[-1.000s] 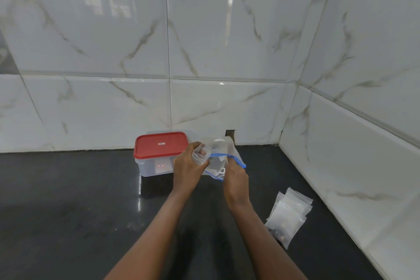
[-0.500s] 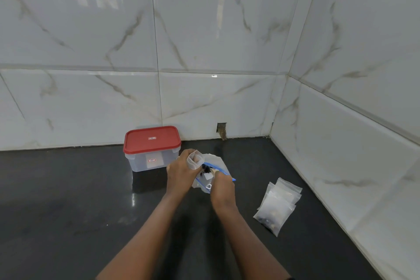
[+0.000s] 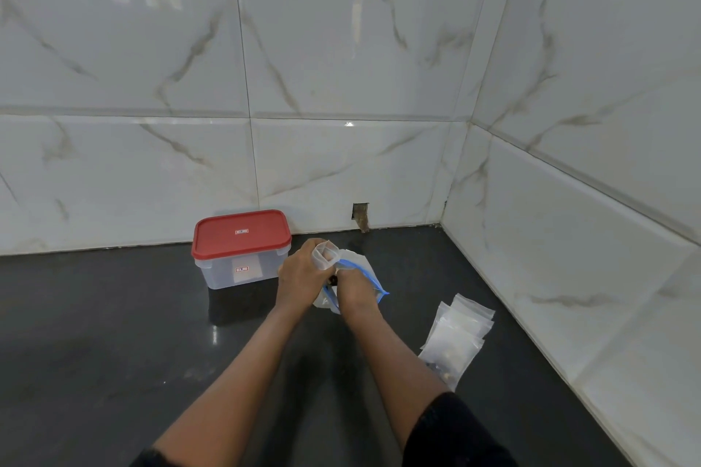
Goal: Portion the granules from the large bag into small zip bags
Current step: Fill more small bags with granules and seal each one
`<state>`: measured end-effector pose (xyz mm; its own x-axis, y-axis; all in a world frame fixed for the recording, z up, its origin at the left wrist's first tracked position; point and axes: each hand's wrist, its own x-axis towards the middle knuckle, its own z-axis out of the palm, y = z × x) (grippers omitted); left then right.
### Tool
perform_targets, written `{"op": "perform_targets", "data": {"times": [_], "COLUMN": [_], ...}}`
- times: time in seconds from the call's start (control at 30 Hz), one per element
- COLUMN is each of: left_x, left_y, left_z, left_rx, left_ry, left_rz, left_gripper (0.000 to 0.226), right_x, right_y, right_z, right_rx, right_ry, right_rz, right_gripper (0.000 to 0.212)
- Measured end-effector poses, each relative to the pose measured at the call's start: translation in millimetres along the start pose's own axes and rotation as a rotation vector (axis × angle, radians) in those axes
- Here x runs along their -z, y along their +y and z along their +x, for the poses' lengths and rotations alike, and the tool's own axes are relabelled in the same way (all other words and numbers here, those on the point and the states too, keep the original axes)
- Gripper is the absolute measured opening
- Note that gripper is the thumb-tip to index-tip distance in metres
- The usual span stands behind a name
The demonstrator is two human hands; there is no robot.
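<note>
The step in hand looks like filling one small bag. The left hand (image 3: 303, 275) has its fingers curled round a small zip bag (image 3: 325, 253) and holds it with the mouth gaping upward. Just at its 4 o'clock, the right hand (image 3: 354, 286) is bent knuckles-up over the blue-zipped mouth of the large bag (image 3: 362, 263), which lies crumpled on the dark worktop (image 3: 113, 334). Its fingertips are hidden, so I cannot tell whether they pinch granules or the plastic itself.

To do this well, keep the small bag's mouth stretched wide and close above the large bag, so stray granules fall back in rather than scatter on the worktop. Bring small pinches, and keep the zip track clean so that it seals.

A stack of small bags (image 3: 457, 337) lies at 4 o'clock of the hands. A red-lidded container (image 3: 242, 265) stands at their 9 o'clock, near but apart.
</note>
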<state>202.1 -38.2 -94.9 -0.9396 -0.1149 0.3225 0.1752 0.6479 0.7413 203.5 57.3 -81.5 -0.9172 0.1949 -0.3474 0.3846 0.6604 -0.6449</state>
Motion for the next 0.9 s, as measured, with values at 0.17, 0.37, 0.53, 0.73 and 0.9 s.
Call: {"op": "perform_targets", "data": {"times": [0.17, 0.37, 0.53, 0.73, 0.9], "left_x": [-1.7, -3.2, -6.8, -6.5, -1.4], "left_y": [-1.7, -1.3, -0.1, 2.2, 0.3], "left_z": [1.8, 0.9, -1.3, -2.8, -2.1], "left_rx": [-0.009, 0.026, 0.041, 0.051, 0.037], "left_ry": [-0.019, 0.012, 0.000, -0.001, 0.005], "left_rz": [0.026, 0.012, -0.025, -0.021, 0.020], "left_gripper": [0.034, 0.032, 0.032, 0.032, 0.034], "right_x": [-10.0, -5.7, -9.7, -12.5, -15.6], "right_y": [8.1, 13.3, 26.2, 27.2, 16.3], "right_z": [10.2, 20.0, 22.6, 23.6, 19.9], "right_rx": [0.082, 0.249, 0.343, 0.354, 0.366], "right_ry": [-0.046, 0.071, 0.082, 0.128, 0.109], "right_rz": [-0.148, -0.367, -0.544, -0.566, -0.600], "right_gripper": [0.013, 0.011, 0.011, 0.023, 0.027]}}
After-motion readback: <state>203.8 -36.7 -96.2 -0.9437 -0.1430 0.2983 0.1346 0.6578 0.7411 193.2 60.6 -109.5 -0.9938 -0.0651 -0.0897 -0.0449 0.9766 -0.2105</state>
